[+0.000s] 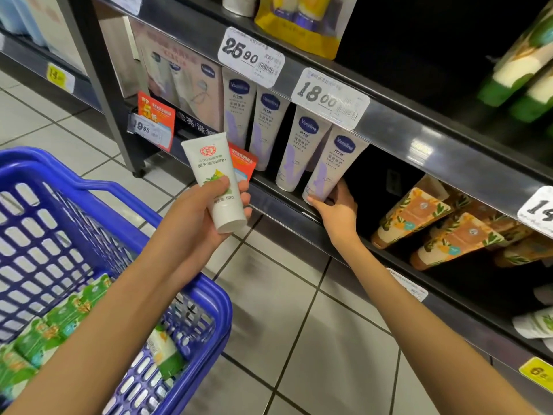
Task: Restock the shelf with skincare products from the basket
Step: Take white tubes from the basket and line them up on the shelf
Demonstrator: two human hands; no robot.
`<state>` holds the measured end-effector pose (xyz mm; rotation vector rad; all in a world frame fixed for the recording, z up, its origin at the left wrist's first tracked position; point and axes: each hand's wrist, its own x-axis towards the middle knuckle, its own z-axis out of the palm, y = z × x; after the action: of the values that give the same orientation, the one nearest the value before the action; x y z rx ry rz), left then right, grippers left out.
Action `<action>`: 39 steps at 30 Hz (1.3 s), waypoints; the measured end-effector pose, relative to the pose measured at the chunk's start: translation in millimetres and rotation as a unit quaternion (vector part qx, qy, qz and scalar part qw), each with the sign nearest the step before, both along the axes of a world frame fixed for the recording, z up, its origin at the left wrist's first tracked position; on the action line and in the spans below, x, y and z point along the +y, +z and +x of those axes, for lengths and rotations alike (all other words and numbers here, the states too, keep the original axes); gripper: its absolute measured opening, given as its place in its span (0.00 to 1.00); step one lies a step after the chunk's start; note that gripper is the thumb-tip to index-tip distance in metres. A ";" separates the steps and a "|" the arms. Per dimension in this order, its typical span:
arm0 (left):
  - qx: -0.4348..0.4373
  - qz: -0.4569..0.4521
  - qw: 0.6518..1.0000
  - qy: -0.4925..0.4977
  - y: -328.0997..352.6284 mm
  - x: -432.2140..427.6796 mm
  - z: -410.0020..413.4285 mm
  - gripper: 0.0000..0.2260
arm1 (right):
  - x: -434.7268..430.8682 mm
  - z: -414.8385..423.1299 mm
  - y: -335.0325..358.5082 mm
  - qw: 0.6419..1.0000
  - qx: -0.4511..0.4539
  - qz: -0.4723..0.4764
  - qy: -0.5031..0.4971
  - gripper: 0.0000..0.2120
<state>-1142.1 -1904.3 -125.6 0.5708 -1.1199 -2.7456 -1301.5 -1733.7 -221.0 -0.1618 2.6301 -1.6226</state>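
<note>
My left hand (206, 211) grips a white tube with a green leaf print (214, 178), held upright in front of the shelf, cap end down. My right hand (336, 209) is wrapped around the bottom of a lavender Vaseline tube (332, 169) that stands at the front edge of the dark shelf (281, 196). Three more Vaseline tubes (299, 151) stand to its left. The blue plastic basket (125, 190) sits at lower left and holds green and white skincare packs (59, 324).
Orange patterned tubes (419, 214) lie on the shelf to the right of my right hand, with a dark gap between. Price tags (329, 97) hang on the rail above. A gift box (179, 82) stands at the shelf's left end. Grey tiled floor (299, 310) lies below.
</note>
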 end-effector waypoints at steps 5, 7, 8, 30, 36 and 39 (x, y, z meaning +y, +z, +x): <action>0.004 -0.006 1.000 0.002 -2.0 -0.1 -1.3 0.09 | -0.5 -1.1 -4.9 1.000 0.000 -0.006 -0.006 0.27; 0.004 -0.007 1.000 0.004 -3.6 -0.9 -1.4 0.08 | -0.9 -0.9 -6.2 1.000 -0.003 -0.009 -0.006 0.26; 0.004 -0.009 1.000 0.004 -4.1 -1.3 -1.5 0.08 | -1.1 -0.3 -7.2 1.000 -0.003 -0.009 -0.006 0.26; 0.009 -0.099 0.994 -0.039 -8.9 0.6 0.4 0.15 | 8.0 12.0 -3.0 1.000 0.008 0.002 0.022 0.22; 0.006 -0.107 0.991 -0.085 -2.2 14.1 4.5 0.17 | 17.4 84.0 37.3 0.994 0.056 -0.084 -0.041 0.17; 0.020 -0.164 0.979 -0.121 2.1 28.9 10.6 0.19 | 12.4 131.1 72.0 0.989 -0.012 -0.139 0.051 0.12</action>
<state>-1131.5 -1875.5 -123.5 0.3555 -1.6856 -2.6549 -1170.3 -1721.3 -149.0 -0.2807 2.3234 -1.9346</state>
